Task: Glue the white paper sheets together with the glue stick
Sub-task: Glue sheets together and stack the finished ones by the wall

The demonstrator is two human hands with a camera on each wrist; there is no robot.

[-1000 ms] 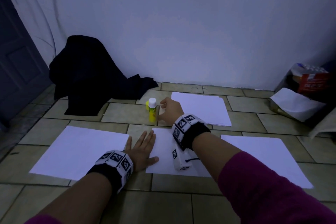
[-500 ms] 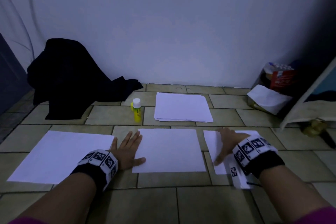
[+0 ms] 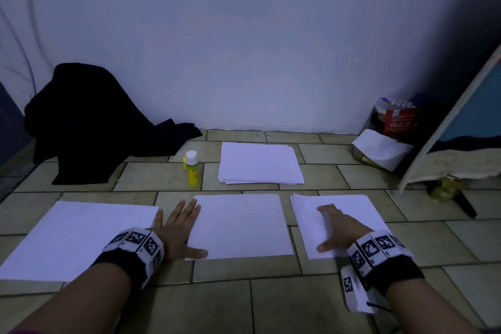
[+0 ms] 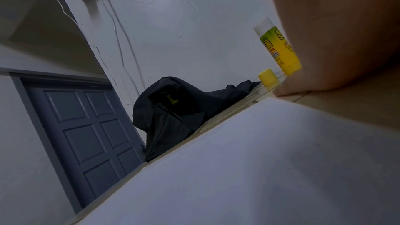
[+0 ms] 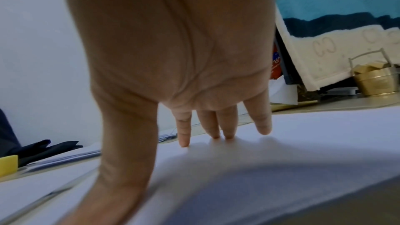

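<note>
Three white sheets lie in a row on the tiled floor: a left sheet (image 3: 78,236), a middle sheet (image 3: 241,225) and a right sheet (image 3: 352,211). My left hand (image 3: 179,230) lies flat with spread fingers at the middle sheet's left edge, thumb on its near corner. My right hand (image 3: 333,228) presses straight fingertips (image 5: 184,141) and thumb onto the right sheet (image 5: 281,151). A yellow glue stick (image 3: 192,168) stands upright and white-tipped behind the left hand, its yellow cap (image 4: 268,76) beside it. A paper stack (image 3: 260,163) lies behind the middle sheet.
A black garment (image 3: 89,122) is heaped against the wall at back left, near a grey door (image 4: 86,134). At back right sit a red package (image 3: 398,119), white paper (image 3: 382,149), a leaning cloth-covered board (image 3: 461,130) and a brass pot (image 5: 376,78).
My right hand left the glue stick area, swung right and came down on the right sheet. The left hand stayed flat by the middle sheet. The head view turned right.
</note>
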